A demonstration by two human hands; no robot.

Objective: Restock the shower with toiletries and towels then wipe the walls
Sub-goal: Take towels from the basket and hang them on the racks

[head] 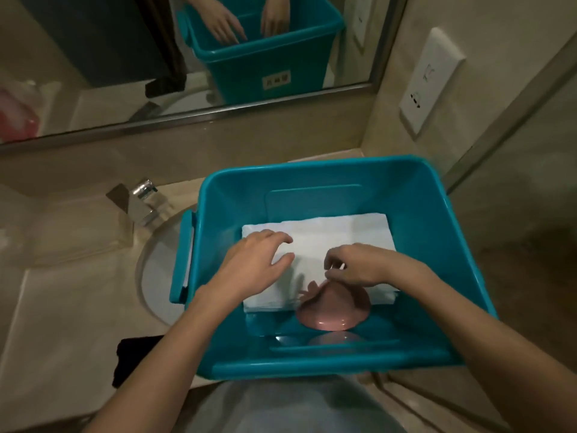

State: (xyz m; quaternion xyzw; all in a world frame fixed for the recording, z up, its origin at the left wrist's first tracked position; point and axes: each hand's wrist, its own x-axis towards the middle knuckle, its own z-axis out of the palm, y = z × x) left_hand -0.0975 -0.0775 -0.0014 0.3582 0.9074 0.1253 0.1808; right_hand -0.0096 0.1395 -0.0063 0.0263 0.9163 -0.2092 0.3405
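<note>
Reference: teal bin (312, 362), standing on the vanity counter and partly over the sink (156, 254). A black cloth (134, 360) lies on the counter at the bin's near left corner. Inside the bin, against the near wall, sits a pink rounded object (331, 310). Directly above it is the right hand (356, 267), fingers curled with the tips drawn together; whether they pinch anything cannot be told. The left hand (253, 267) is released, fingers spread over the folded white towel (327, 235), which covers the bin floor. Left of the bin stands a chrome faucet (140, 201). Beyond the bin are a mirror (93, 57) and a white wall outlet (432, 79).
</note>
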